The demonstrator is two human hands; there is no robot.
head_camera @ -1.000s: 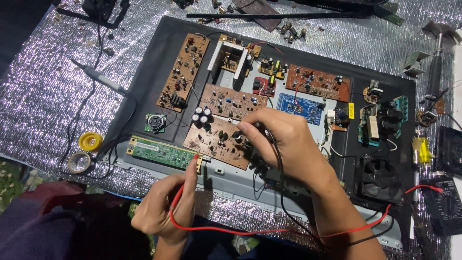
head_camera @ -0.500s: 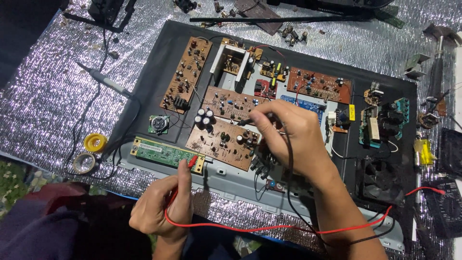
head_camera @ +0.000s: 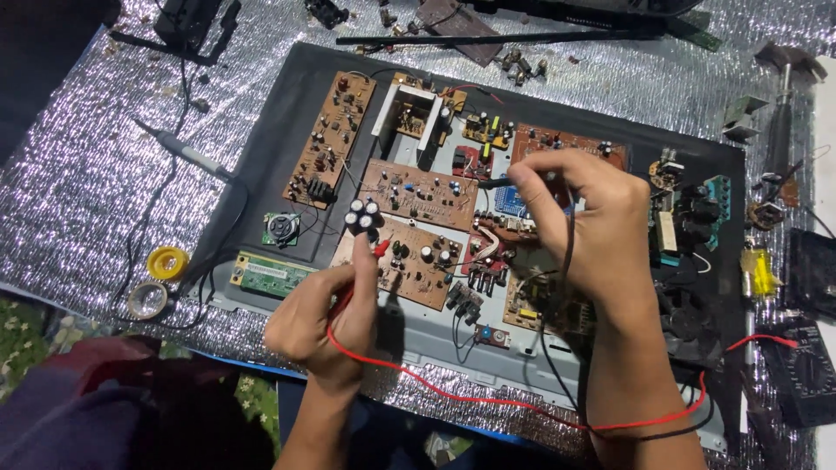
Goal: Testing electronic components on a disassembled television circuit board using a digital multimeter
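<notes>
My left hand (head_camera: 326, 318) grips a red test probe (head_camera: 376, 250), its tip pointing at a brown circuit board (head_camera: 409, 261) just below a cluster of black capacitors (head_camera: 363, 218). Over the middle boards, my right hand (head_camera: 588, 231) pinches a black test probe (head_camera: 492, 184) whose tip lies near a small red board. A red lead (head_camera: 453, 393) and a black lead (head_camera: 566, 261) trail back across my right wrist. All the boards lie on a dark flat panel (head_camera: 270, 165).
A multimeter (head_camera: 805, 374) lies at the right edge. A yellow solder spool (head_camera: 166, 263) and a tape roll (head_camera: 146, 299) rest left of the panel on silver foil matting (head_camera: 78, 157). A soldering iron (head_camera: 187, 155) lies at left; loose parts and a rod lie along the top.
My left hand has moved right with the red probe, from the green strip board to the brown board below the capacitors. My right hand has moved right and up with the black probe.
</notes>
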